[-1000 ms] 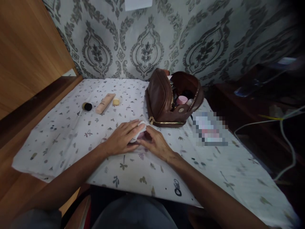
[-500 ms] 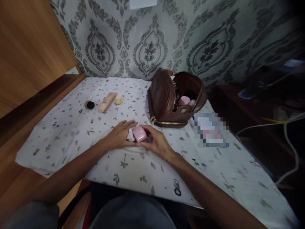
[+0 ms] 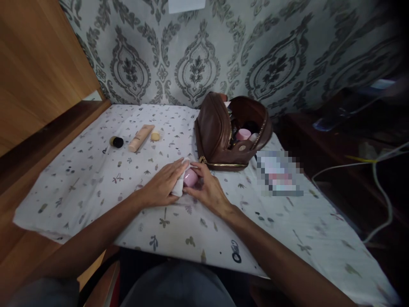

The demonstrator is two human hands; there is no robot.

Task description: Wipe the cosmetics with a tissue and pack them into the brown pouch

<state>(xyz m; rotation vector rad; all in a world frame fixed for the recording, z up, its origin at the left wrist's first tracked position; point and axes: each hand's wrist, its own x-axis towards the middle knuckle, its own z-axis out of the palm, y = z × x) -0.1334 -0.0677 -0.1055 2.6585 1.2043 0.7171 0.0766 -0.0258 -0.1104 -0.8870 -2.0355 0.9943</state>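
Note:
A small glossy pink container (image 3: pixel 191 178) is between my hands, just above or on the patterned cloth. My right hand (image 3: pixel 209 189) grips it from the right, thumb and fingers curled round its side. My left hand (image 3: pixel 164 181) holds a white wipe (image 3: pixel 179 185) and presses it against the container's left side. Part of the container is hidden by the wipe and fingers. Beyond my hands stands an open brown cosmetic bag (image 3: pixel 214 132) with a pink-lidded item (image 3: pixel 243 134) and other things inside.
To the left lie a peach squeeze tube (image 3: pixel 141 138), a small yellow-cream item (image 3: pixel 155 135) and a black-capped bottle (image 3: pixel 118 142). A blurred-out flat object (image 3: pixel 279 172) lies right of the bag. White cables (image 3: pixel 385 192) hang beyond the table's right edge.
My left hand has moved the wipe up over the pink container's left side, covering more of it. The container is turned in my right hand. The view has shifted slightly.

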